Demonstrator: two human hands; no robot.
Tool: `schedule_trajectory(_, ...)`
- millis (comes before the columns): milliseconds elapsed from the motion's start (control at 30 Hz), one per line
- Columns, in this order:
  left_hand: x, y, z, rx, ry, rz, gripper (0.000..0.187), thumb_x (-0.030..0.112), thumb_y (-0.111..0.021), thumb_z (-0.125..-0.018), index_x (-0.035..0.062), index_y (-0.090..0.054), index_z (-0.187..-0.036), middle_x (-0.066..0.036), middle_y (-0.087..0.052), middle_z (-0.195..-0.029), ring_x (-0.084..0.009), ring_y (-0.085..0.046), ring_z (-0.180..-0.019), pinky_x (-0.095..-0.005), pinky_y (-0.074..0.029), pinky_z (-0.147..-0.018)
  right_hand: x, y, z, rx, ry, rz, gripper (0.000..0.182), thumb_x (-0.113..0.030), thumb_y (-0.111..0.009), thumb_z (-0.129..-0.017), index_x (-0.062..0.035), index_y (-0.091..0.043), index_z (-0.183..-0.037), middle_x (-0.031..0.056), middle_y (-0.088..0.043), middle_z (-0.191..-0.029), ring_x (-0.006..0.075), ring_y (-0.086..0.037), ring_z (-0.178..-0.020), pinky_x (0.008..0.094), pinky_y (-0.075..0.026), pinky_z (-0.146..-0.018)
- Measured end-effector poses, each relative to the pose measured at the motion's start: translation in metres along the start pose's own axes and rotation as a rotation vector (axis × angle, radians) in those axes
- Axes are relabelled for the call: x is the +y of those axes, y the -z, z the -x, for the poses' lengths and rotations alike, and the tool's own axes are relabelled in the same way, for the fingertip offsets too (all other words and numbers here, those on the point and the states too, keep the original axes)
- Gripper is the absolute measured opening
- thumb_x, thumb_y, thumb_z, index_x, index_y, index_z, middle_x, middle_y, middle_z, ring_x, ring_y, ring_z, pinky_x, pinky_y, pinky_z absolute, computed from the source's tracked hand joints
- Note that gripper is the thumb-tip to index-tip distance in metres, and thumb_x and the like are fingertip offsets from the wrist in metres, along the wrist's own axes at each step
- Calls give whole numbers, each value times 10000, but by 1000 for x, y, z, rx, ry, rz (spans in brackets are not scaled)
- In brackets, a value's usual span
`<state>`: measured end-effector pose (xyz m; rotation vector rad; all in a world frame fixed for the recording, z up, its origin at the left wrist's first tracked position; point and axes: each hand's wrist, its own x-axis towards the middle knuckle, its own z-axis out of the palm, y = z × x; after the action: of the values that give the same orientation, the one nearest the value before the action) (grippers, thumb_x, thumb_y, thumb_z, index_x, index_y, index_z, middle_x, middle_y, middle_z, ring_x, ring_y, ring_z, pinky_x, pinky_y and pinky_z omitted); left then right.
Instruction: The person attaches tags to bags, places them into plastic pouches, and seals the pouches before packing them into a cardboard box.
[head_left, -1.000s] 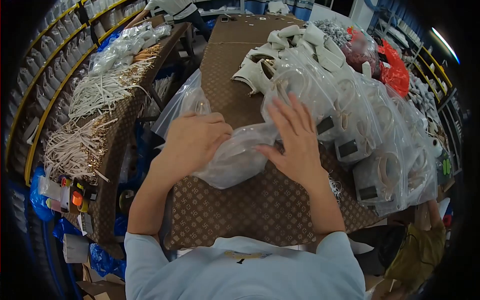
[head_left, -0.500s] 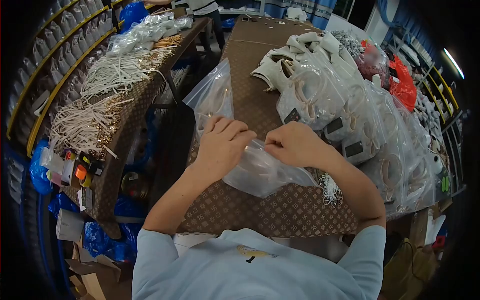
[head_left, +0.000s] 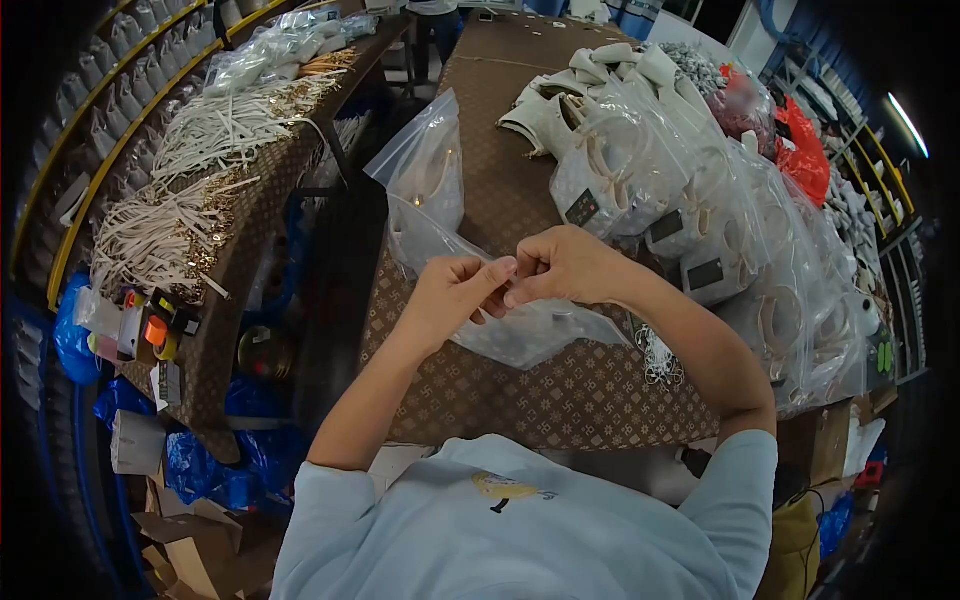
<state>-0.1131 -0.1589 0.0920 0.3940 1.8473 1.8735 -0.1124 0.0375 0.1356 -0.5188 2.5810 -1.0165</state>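
Both my hands meet above a clear plastic bag [head_left: 530,340] that lies near the front of the patterned table [head_left: 560,405]. My left hand [head_left: 455,298] has its thumb and fingers pinched together; what they hold, if anything, is too small to make out. Fingertips of my right hand [head_left: 565,265] are pressed together right beside the left ones, their content also hidden. Beyond my left hand stands a clear bag [head_left: 428,180] with a pale item inside. A bundle of white strings [head_left: 658,358] rests below my right forearm.
Bagged pale items with dark tags [head_left: 620,175] crowd the table's right side, near a red bag [head_left: 802,150]. On the left, a side table holds white straps [head_left: 165,235] and small boxes [head_left: 135,325]. A person [head_left: 435,30] stands at the far end.
My hands have drawn closer together, their fingertips now nearly touching. More of the clear bag beyond my left hand shows. The view has shifted slightly.
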Motion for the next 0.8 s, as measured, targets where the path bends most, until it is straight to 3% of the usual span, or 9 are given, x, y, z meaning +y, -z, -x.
schedule_trajectory(67, -6, 5, -8, -74, -33, 50, 285, 271, -573, -903, 9, -664, -837, -32, -647, -725, -85, -589, -645, -228, -467, -590, 4, -2, 2, -37, -4, -213, 240, -214, -709, -767, -23, -582, -698, -20, -567, -647, 61, -482, -605, 233, -374, -541)
schedule_trajectory(233, -29, 0, -12, -128, -238, 128, 264, 242, -560, -911, 1, -662, -873, -46, -656, -743, -89, -596, -676, -233, -482, -619, 10, -1, -2, -18, -94, -488, 282, -205, -682, -795, -39, -518, -638, -42, -518, -614, 53, -464, -595, 229, -354, -526)
schedule_trajectory(300, -38, -6, -8, -3, -306, 220, 243, 222, -572, -899, -2, -664, -874, -51, -659, -763, -101, -592, -684, -236, -468, -624, 11, -9, -5, 13, -78, -533, 294, -201, -677, -795, -32, -501, -631, -29, -506, -592, 53, -460, -585, 234, -352, -517)
schedule_trajectory(367, -49, -10, -3, 8, -389, 72, 234, 215, -579, -892, -2, -664, -865, -44, -655, -765, -102, -581, -673, -236, -454, -617, 10, -14, -7, 411, 137, 105, 244, -267, -643, -787, -46, -569, -714, 91, -583, -605, 236, -577, -572, 341, -420, -531)
schedule_trajectory(467, -78, -18, 12, 44, -547, -103, 219, 205, -592, -877, 1, -664, -848, -32, -639, -750, -102, -556, -650, -242, -429, -602, 32, 13, -17, 685, 17, 153, 244, -297, -623, -787, -62, -577, -736, 114, -589, -624, 304, -581, -606, 382, -435, -544)
schedule_trajectory(500, -84, -21, 12, 76, -634, -117, 214, 203, -598, -870, 2, -664, -839, -27, -628, -734, -101, -542, -639, -247, -417, -595, 26, 14, -11, 633, -57, 293, 239, -292, -632, -782, -64, -572, -748, 101, -589, -633, 290, -586, -610, 392, -443, -559)
schedule_trajectory(633, -115, 4, 22, -82, -160, -35, 202, 182, -587, -857, -2, -659, -813, -61, -602, -616, -122, -553, -591, -286, -430, -583, 44, 6, -7, 762, 97, 633, 220, -221, -675, -760, -43, -547, -748, 63, -564, -622, 269, -557, -573, 348, -437, -540)
schedule_trajectory(733, -135, 4, 33, -48, -78, -259, 216, 200, -576, -846, 6, -655, -794, -99, -598, -603, -205, -583, -561, -321, -441, -565, 42, 4, -6, 748, 45, 663, 206, -223, -674, -751, -68, -552, -808, 72, -604, -713, 283, -594, -748, 368, -463, -607)
schedule_trajectory(800, -126, 6, 33, 32, -112, -479, 221, 213, -576, -832, 13, -653, -781, -124, -596, -616, -256, -593, -584, -341, -449, -565, 30, -7, 0, 755, 291, 685, 196, -232, -662, -761, -89, -573, -860, 70, -617, -777, 261, -573, -897, 386, -457, -775)
